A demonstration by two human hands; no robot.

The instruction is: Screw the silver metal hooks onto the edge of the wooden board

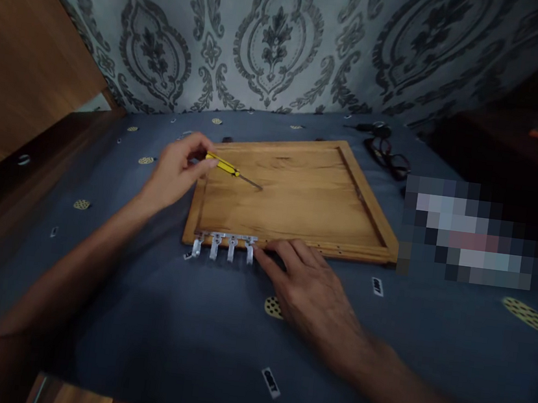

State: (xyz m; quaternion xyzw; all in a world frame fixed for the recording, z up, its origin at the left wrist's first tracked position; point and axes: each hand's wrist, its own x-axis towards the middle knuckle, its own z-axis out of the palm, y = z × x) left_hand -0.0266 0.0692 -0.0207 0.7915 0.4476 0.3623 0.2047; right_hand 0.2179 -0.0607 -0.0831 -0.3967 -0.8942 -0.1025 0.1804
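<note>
A framed wooden board lies flat on the blue patterned cloth. Above its left part, my left hand grips a yellow screwdriver between thumb and fingers, the shaft pointing right and slightly down. Several clear and metal hook-like pieces sit in a row along the board's near left edge. My right hand rests at the near edge, its fingertips beside the rightmost hook piece, fingers apart. Small dark holes show along the near rim to the right of that hand.
Dark-framed glasses and a black object lie behind the board's right corner. A blurred-out item is at the right. Patterned fabric rises at the back, and a wooden panel stands at the left.
</note>
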